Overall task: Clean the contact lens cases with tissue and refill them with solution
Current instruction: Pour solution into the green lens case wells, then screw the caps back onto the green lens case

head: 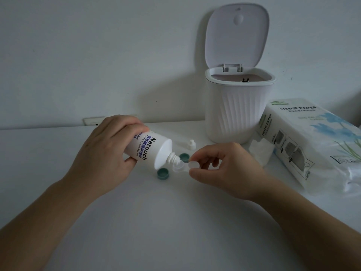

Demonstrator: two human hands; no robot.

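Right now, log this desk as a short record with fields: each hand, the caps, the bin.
left hand: grips tilted white solution bottle, nozzle over clear lens case
right hand: pinches the case's other end
teal round caps: two, off, on the white table
small white bottle cap: off, on table
white ribbed bin: lid open

At frame centre, the white solution bottle (151,148) carries black and purple lettering. Two teal caps (163,173) lie on the white table (175,222). The white ribbed bin (237,112) stands upper right; the white tissue pack (312,145) shows blue flowers with green stems.
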